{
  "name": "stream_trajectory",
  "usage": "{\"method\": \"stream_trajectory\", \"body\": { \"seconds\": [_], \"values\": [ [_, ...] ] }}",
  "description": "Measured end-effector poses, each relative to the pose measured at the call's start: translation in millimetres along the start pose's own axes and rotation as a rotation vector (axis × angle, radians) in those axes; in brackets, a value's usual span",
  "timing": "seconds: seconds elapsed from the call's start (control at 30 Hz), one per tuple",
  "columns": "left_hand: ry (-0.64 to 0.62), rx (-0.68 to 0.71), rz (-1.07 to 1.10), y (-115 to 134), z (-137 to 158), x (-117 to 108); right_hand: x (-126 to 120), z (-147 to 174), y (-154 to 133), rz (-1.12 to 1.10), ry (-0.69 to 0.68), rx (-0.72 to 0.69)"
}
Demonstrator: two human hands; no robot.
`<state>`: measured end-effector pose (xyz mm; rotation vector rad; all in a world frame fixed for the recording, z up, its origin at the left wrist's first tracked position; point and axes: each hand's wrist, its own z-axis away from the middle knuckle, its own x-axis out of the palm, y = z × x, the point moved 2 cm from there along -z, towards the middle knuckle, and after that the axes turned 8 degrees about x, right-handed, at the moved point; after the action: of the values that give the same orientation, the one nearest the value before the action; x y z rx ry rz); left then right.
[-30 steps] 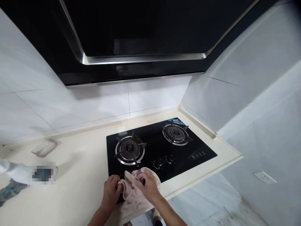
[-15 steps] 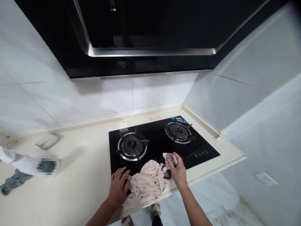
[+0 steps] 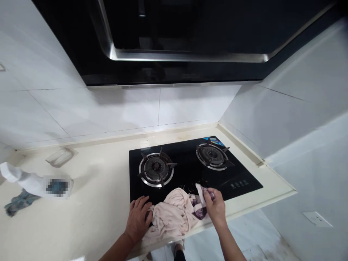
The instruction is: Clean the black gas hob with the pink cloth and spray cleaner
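Note:
A crumpled pale pink cloth lies over the front edge of the black glass gas hob and the counter lip. My left hand lies at the hob's front left corner, fingers apart, its thumb side against the cloth's left edge. My right hand is closed on a purple-and-white cloth, gripping its raised upper corner. The rest of that cloth lies bunched against the pink one. Whether the two cloths are joined, I cannot tell. Both cloths cover part of the hob's front.
Two burners, left and right, carry pan supports. A black range hood hangs low above. On the left counter are a clear dish, a white bottle-like object with a blurred label, and a grey-green rag.
My right hand has pulled the purple-and-white cloth's corner slightly right and toward me. The left hand stays at the hob's corner. The whole view has shifted a little.

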<state>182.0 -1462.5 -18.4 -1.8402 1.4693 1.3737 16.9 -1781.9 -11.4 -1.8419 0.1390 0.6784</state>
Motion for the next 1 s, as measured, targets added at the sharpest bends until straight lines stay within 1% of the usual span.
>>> {"method": "stream_trajectory", "body": {
  "seconds": [0.03, 0.13, 0.2, 0.27, 0.33, 0.37, 0.4, 0.43, 0.47, 0.5, 0.53, 0.57, 0.63, 0.67, 0.7, 0.73, 0.77, 0.87, 0.9, 0.93, 1.0],
  "values": [
    [0.0, -0.002, 0.006, 0.3, -0.7, -0.8, 2.8, -6.3, -8.1, 0.007, 0.001, -0.01],
    [-0.002, -0.005, 0.014, 1.5, -2.6, -3.5, 24.8, -19.6, -34.7, 0.113, -0.095, -0.052],
    [0.001, -0.003, 0.008, 2.1, -2.9, -4.6, 37.6, -18.4, -41.7, 0.172, -0.124, -0.042],
    [0.007, 0.002, 0.002, 2.2, -2.6, -4.7, 40.0, -8.7, -35.1, 0.173, -0.116, -0.041],
    [0.01, 0.008, 0.001, 1.8, -1.9, -3.9, 31.7, 6.0, -17.3, 0.139, -0.128, -0.054],
    [0.012, 0.011, 0.001, 1.5, -1.5, -3.3, 24.5, 13.1, -5.8, 0.117, -0.137, -0.034],
    [0.012, 0.014, 0.002, 1.3, -1.2, -2.7, 16.0, 18.9, 6.1, 0.091, -0.139, 0.017],
    [0.013, 0.014, 0.002, 1.1, -1.0, -2.1, 6.6, 22.6, 17.1, 0.063, -0.123, 0.099],
    [0.015, 0.013, 0.002, 1.0, -0.8, -1.6, -2.9, 23.6, 25.7, 0.032, -0.083, 0.197],
    [0.016, 0.01, 0.003, 1.0, -0.7, -1.1, -12.0, 21.6, 30.7, -0.004, -0.016, 0.286],
    [0.015, 0.006, 0.004, 1.1, -0.7, -0.9, -19.8, 16.4, 31.3, -0.047, 0.068, 0.345],
    [0.013, 0.002, 0.005, 1.3, -0.8, -0.8, -25.6, 8.0, 27.3, -0.091, 0.159, 0.364],
    [0.01, -0.005, 0.004, 1.7, -1.1, -1.2, -29.9, -16.3, 9.2, -0.177, 0.321, 0.322],
    [0.007, -0.007, 0.002, 1.9, -1.3, -1.6, -28.0, -30.6, -2.5, -0.208, 0.373, 0.294],
    [0.005, -0.008, -0.001, 2.2, -1.5, -2.2, -23.4, -45.3, -14.5, -0.21, 0.383, 0.269],
    [0.004, -0.009, -0.004, 2.6, -1.8, -2.9, -15.9, -59.9, -26.1, -0.161, 0.32, 0.236],
    [0.002, -0.011, -0.006, 2.9, -2.2, -3.5, -5.6, -73.1, -36.6, -0.074, 0.189, 0.189],
    [-0.001, -0.011, -0.005, 3.8, -3.2, -4.9, 32.3, -96.0, -55.4, 0.224, -0.367, 0.004],
    [0.001, -0.008, -0.006, 4.0, -3.5, -5.2, 43.5, -98.3, -57.2, 0.28, -0.511, -0.043],
    [0.003, -0.007, -0.008, 4.2, -3.6, -5.4, 52.7, -99.3, -57.4, 0.308, -0.606, -0.071],
    [0.006, -0.003, -0.012, 4.5, -3.7, -5.6, 65.0, -99.5, -54.4, 0.367, -0.706, -0.093]
  ]
}}
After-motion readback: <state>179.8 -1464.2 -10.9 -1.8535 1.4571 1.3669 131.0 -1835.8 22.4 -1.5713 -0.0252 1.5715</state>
